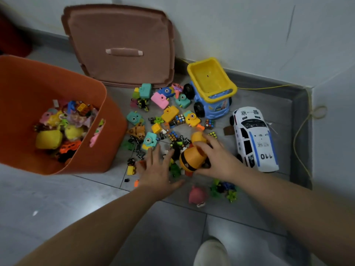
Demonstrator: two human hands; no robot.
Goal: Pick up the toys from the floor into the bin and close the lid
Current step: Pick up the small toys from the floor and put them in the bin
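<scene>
Two hands reach right of the bin (pixel 48 79): the right hand (pixel 217 160) grips a yellow toy (pixel 192 160); the left hand (pixel 157 169), fingers spread, hides smaller pieces.

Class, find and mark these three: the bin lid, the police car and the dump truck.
lid (pixel 119 31): head view, flat panel above its handle.
police car (pixel 257 136): head view, white roof.
dump truck (pixel 208 77): head view, inside of the yellow bed.

Orange bin (pixel 28 89) open, toys (pixel 169 116) out.
I see it part-filled, brown lid (pixel 119 31) propped against wall (pixel 230 25), small toys scattered on floor (pixel 57 198) beside.
</scene>
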